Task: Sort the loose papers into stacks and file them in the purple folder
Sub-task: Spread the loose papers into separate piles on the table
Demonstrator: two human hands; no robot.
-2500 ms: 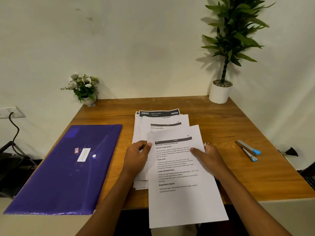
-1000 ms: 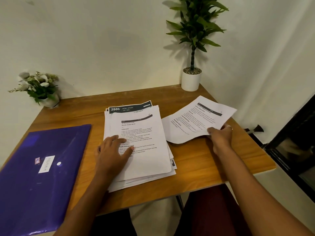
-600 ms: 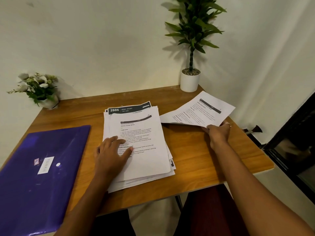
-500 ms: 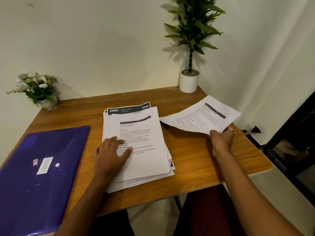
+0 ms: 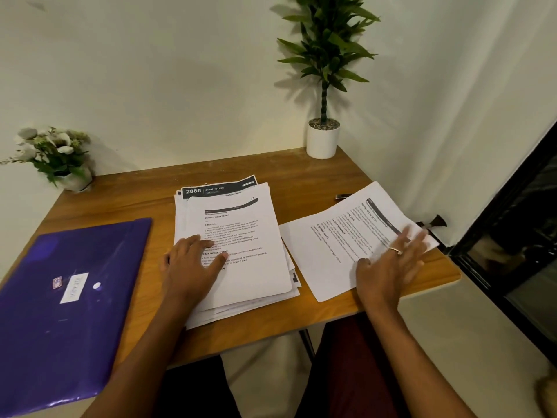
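A loose pile of printed papers [image 5: 241, 236] lies in the middle of the wooden table [image 5: 144, 203]. My left hand [image 5: 188, 268] rests flat on the pile's lower left part, fingers spread. A single printed sheet [image 5: 337, 245] lies turned sideways on the table to the right of the pile, its far corner over the table's right edge. My right hand [image 5: 388, 267] is over that sheet's near right part, fingers apart and blurred, holding nothing. The purple folder [image 5: 54, 312] lies shut at the left, with a white label and a snap button on its flap.
A tall green plant in a white pot [image 5: 322, 140] stands at the back right corner. A small flower pot [image 5: 60, 161] sits at the back left. A dark stapler tip [image 5: 343, 196] peeks out behind the single sheet. The table's right edge is close to a white curtain.
My right hand carried the top sheet from the pile to the right, laid it flat on the table and let go. My left hand stayed on the pile.
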